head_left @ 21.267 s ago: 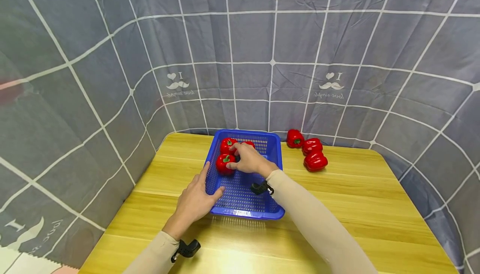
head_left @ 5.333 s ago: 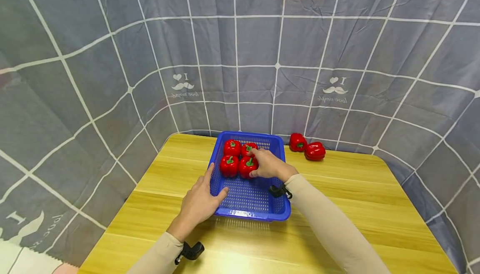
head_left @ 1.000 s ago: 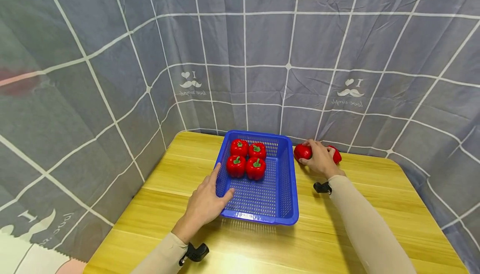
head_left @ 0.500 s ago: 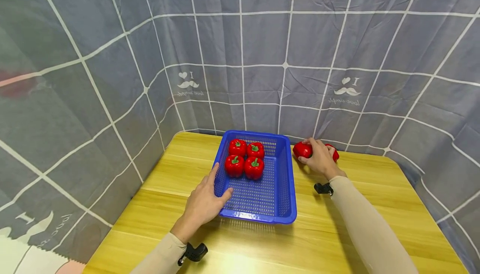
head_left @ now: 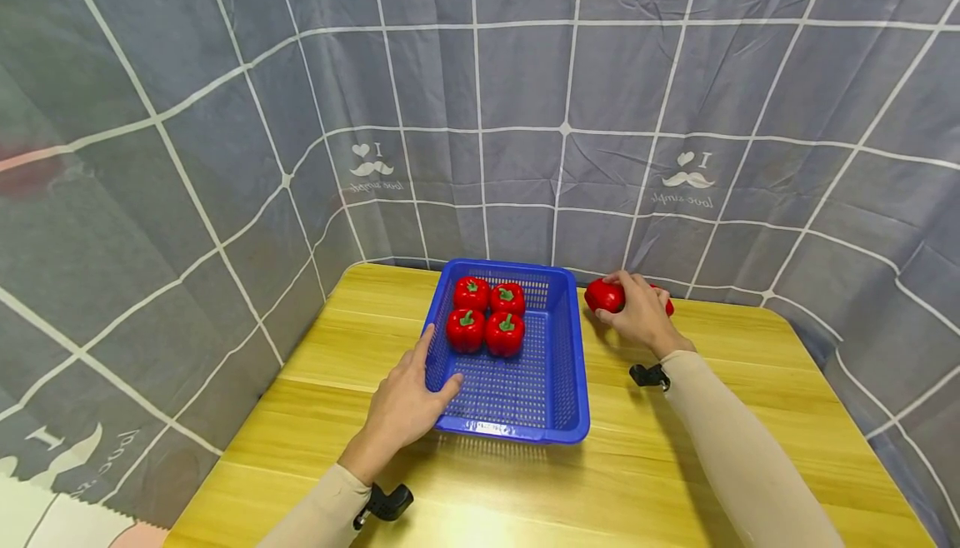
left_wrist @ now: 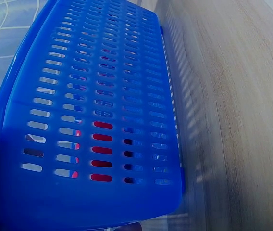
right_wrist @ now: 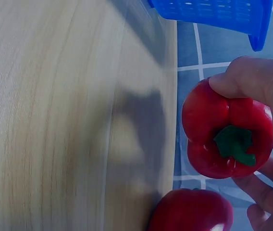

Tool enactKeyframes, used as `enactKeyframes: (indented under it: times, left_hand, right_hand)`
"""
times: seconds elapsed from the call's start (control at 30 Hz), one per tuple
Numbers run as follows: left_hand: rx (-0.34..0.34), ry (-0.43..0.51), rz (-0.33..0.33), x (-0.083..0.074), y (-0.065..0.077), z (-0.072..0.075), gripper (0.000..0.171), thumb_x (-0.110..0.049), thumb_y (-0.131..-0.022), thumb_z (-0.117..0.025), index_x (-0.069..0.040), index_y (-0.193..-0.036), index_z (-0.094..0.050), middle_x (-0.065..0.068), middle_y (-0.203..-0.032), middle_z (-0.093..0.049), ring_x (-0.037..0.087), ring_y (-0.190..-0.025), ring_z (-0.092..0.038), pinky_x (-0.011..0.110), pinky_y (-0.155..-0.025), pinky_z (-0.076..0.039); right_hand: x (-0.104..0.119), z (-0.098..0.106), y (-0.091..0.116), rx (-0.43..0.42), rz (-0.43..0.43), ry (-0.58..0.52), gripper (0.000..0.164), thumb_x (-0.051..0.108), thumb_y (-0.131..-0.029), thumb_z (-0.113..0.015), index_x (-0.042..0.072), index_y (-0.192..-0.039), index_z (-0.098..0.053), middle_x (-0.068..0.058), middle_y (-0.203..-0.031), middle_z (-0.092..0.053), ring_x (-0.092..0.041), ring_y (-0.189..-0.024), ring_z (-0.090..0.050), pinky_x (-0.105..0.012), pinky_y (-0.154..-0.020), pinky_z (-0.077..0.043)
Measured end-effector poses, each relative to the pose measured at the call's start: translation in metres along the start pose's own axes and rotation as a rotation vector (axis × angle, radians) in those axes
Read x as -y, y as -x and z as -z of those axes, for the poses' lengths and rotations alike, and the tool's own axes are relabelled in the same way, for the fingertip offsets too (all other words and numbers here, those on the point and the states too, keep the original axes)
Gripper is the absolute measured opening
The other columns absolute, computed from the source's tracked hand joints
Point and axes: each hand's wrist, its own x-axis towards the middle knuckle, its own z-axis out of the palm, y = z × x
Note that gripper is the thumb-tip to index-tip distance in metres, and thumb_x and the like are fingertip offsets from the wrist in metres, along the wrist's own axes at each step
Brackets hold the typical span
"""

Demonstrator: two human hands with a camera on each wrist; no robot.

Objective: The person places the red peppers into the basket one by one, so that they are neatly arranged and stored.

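Note:
My right hand pinches a red bell pepper at the back right of the table, its thumb and fingers on either side. The right wrist view shows this bell pepper with its green stem facing the camera; it appears raised off the wood. Another red bell pepper lies close by, mostly behind the hand in the head view. My left hand rests at the left rim of the blue plastic basket, fingers extended and thumb over the edge. Several red bell peppers stand stem-up in two rows inside.
The perforated basket wall fills much of the left wrist view. A wooden table carries everything. A grey curtain with white lines hangs behind and to the left. The basket's lower part holds no peppers.
Since the oldest frame, more peppers stand in the basket and fewer lie at the right. My right hand has gone from the basket to the right-hand peppers. Over the last second little moves.

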Motion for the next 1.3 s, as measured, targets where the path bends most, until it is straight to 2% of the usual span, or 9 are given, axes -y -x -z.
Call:
enactKeyframes:
  times: [0.37, 0.7, 0.77, 0.87, 0.97, 1.3]
  left_hand:
    - [0.003, 0.001, 0.005, -0.001, 0.000, 0.001, 0.100, -0.051, -0.108, -0.076, -0.018, -0.188, -0.024, 0.029, -0.172, -0.058, 0.058, -0.148, -0.068, 0.075, -0.118, -0.059]
    - [-0.001, 0.006, -0.003, 0.000, 0.000, 0.001, 0.101, -0.050, -0.108, -0.075, -0.018, -0.188, -0.024, 0.029, -0.172, -0.059, 0.058, -0.147, -0.068, 0.076, -0.117, -0.060]
    - [-0.002, 0.007, -0.003, 0.001, 0.000, 0.001, 0.101, -0.051, -0.108, -0.075, -0.018, -0.188, -0.024, 0.029, -0.172, -0.059, 0.058, -0.147, -0.068, 0.076, -0.117, -0.060]
    - [-0.003, 0.006, -0.004, 0.002, 0.000, 0.000, 0.101, -0.051, -0.108, -0.075, -0.018, -0.188, -0.024, 0.029, -0.171, -0.060, 0.058, -0.146, -0.069, 0.076, -0.116, -0.060]
    - [-0.006, 0.003, -0.010, 0.002, -0.001, -0.001, 0.101, -0.051, -0.108, -0.075, -0.018, -0.188, -0.024, 0.029, -0.171, -0.060, 0.058, -0.146, -0.069, 0.075, -0.115, -0.060]
    - [-0.011, 0.005, -0.024, 0.003, -0.002, -0.001, 0.100, -0.051, -0.107, -0.075, -0.018, -0.188, -0.025, 0.029, -0.170, -0.061, 0.058, -0.145, -0.070, 0.075, -0.115, -0.061]
  right_hand:
    - [0.004, 0.003, 0.002, -0.009, 0.010, -0.004, 0.062, 0.023, -0.100, -0.086, 0.004, -0.153, -0.061, -0.036, -0.152, -0.063, -0.061, -0.139, -0.063, -0.079, -0.117, -0.031]
    - [0.007, 0.007, 0.004, -0.032, 0.031, -0.004, 0.061, 0.022, -0.099, -0.087, 0.005, -0.152, -0.061, -0.035, -0.151, -0.062, -0.059, -0.137, -0.065, -0.074, -0.111, -0.038]
    - [0.009, 0.007, 0.005, -0.034, 0.038, -0.008, 0.061, 0.022, -0.099, -0.087, 0.005, -0.152, -0.061, -0.036, -0.150, -0.061, -0.059, -0.136, -0.066, -0.074, -0.111, -0.041]
    - [0.010, 0.009, 0.007, -0.034, 0.043, -0.027, 0.060, 0.019, -0.099, -0.086, 0.005, -0.152, -0.061, -0.036, -0.150, -0.060, -0.059, -0.134, -0.066, -0.076, -0.117, -0.051]
    - [0.013, 0.010, 0.010, -0.039, 0.053, -0.041, 0.060, 0.017, -0.099, -0.086, 0.004, -0.151, -0.061, -0.036, -0.150, -0.058, -0.059, -0.133, -0.066, -0.079, -0.114, -0.059]
    - [0.022, 0.013, 0.016, -0.104, 0.109, -0.055, 0.056, 0.014, -0.097, -0.084, 0.003, -0.148, -0.063, -0.036, -0.147, -0.057, -0.057, -0.131, -0.065, -0.079, -0.110, -0.062]
